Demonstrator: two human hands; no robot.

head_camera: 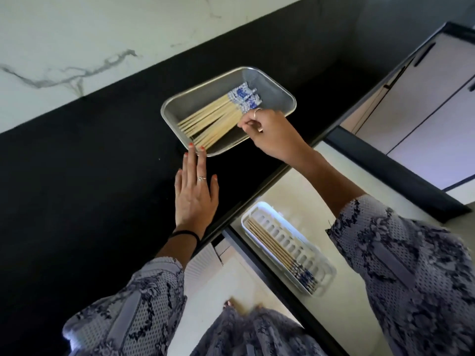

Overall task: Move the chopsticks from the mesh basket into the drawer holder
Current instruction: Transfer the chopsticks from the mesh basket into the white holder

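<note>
A silver mesh basket (277, 89) sits on the black countertop and holds several wooden chopsticks (210, 119) with blue-and-white patterned ends. My right hand (272, 134) reaches into the basket from the right, its fingertips pinched at the chopsticks near the patterned ends. My left hand (195, 191) lies flat on the counter with fingers apart, its fingertips touching the basket's near corner. Below the counter, an open drawer holds a white slotted holder (303, 253) with several chopsticks (280, 250) lying along its left side.
The black countertop (77, 188) runs to a white marbled wall (77, 47) behind. The open drawer's dark rim (385, 163) borders the holder. Pale cabinet fronts (424, 111) stand at right. My patterned sleeves fill the lower frame.
</note>
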